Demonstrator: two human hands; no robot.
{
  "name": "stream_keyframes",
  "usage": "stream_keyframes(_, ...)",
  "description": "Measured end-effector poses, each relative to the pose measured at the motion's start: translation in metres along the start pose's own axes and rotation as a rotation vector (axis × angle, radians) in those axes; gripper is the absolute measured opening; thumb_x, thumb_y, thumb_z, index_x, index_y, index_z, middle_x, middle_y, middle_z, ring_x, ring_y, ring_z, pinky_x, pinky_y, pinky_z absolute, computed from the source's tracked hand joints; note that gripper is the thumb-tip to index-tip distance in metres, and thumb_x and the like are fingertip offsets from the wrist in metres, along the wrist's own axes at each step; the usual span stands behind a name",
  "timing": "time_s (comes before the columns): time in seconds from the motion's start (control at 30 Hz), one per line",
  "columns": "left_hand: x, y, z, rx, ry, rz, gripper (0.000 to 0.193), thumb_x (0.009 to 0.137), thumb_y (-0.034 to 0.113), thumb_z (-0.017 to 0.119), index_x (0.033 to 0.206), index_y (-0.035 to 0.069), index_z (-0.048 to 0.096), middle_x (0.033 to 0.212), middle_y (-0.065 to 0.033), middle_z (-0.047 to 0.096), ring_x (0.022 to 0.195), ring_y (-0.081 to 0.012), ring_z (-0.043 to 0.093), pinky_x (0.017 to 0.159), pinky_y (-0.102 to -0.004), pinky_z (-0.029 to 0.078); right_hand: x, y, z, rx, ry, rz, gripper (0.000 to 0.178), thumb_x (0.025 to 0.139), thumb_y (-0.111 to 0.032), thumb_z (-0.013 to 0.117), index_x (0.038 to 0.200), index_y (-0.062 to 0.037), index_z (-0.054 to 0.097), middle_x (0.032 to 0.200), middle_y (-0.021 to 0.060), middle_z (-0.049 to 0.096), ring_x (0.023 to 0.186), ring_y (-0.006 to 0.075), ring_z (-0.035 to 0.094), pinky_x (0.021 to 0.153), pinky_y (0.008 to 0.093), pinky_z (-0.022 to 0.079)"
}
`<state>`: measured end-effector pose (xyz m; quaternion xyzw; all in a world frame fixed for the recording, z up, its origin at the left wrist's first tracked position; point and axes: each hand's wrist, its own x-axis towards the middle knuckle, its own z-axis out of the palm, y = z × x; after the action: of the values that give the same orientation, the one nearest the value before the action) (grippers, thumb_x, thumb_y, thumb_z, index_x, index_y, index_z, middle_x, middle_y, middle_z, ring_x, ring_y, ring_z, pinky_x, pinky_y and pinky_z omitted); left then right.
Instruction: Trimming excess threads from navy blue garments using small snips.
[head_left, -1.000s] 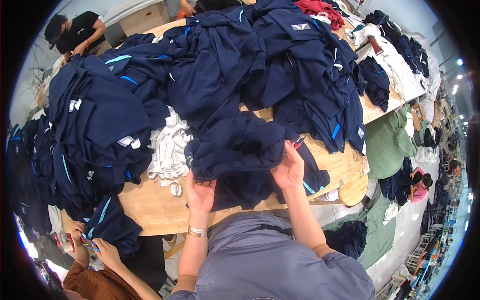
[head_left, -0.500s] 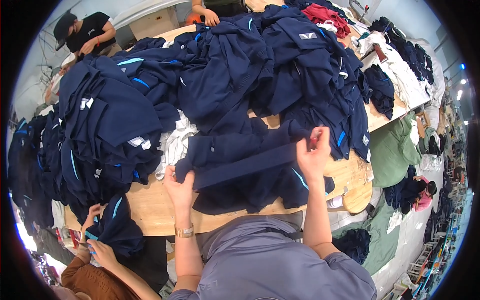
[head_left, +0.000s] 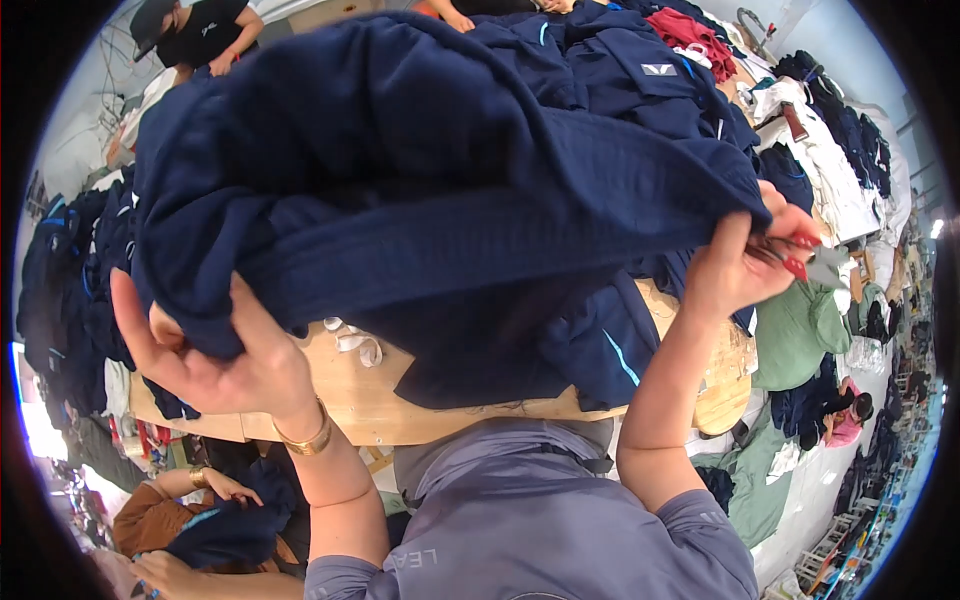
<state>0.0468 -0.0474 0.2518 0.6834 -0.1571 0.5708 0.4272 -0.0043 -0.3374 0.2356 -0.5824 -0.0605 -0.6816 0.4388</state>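
A navy garment (head_left: 420, 245) with a gathered, elastic-looking band is stretched between my hands, lifted above the table with its opening spread. My left hand (head_left: 245, 370) grips the band's left end, some fingers tucked under the cloth. At the right end, my right hand (head_left: 725, 265) pinches the band's edge. Tucked in that same hand is a small red-handled cutting tool (head_left: 795, 262), probably thread snips, partly hidden by the fingers. Below, another navy garment (head_left: 605, 350) with a light blue stripe lies on the wooden table (head_left: 350, 410).
Piles of navy garments (head_left: 650, 80) cover the far side, with red cloth (head_left: 700, 40) behind. White strips (head_left: 355, 342) lie on the table. At lower left, a co-worker's hand (head_left: 230, 487) handles navy cloth; another person (head_left: 190, 45) stands at far left. Green cloth (head_left: 800, 340) hangs at right.
Both hands have risen and moved apart, bringing the garment up toward me and spreading its band open. The red-handled tool now shows more plainly in my right hand.
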Motion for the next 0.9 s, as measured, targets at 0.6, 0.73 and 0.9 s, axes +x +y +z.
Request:
stream_keyframes(0.6,-0.037,0.037,-0.048,-2.045,-1.551,-0.458,0.021,0.085,0.024,0.062,0.091,0.004,0.064,0.079,-0.0128,0.052,0.092,-0.0348,0.051,0.082,-0.0453,0.039,-0.117,0.033,-0.105,-0.864,-0.876,0.646,0.025,0.080,-0.016,0.065,0.071,0.0000,0.048,0.051,0.0095,0.044,0.047,0.0146,0.043,0.045,0.0305,0.035)
stream_keyframes(0.73,-0.048,0.037,-0.052,-2.194,-1.495,-0.314,0.020,0.082,0.026,0.066,0.082,0.006,0.064,0.085,-0.0089,0.054,0.098,-0.0346,0.050,0.081,-0.0452,0.038,-0.144,0.017,-0.054,-0.487,-1.015,0.801,0.030,0.076,-0.016,0.071,0.065,0.0002,0.049,0.053,0.0060,0.042,0.049,0.0112,0.037,0.044,0.0274,0.032)
stream_keyframes(0.9,-0.045,0.037,-0.053,-1.976,-1.475,-0.399,0.022,0.081,0.028,0.067,0.079,0.006,0.063,0.084,-0.0087,0.056,0.094,-0.0353,0.052,0.084,-0.0484,0.038,-0.196,-0.004,-0.033,-0.029,-1.451,0.847,0.027,0.068,-0.017,0.075,0.076,0.0028,0.059,0.100,0.0131,0.059,0.086,0.0289,0.058,0.072,0.0332,0.047)
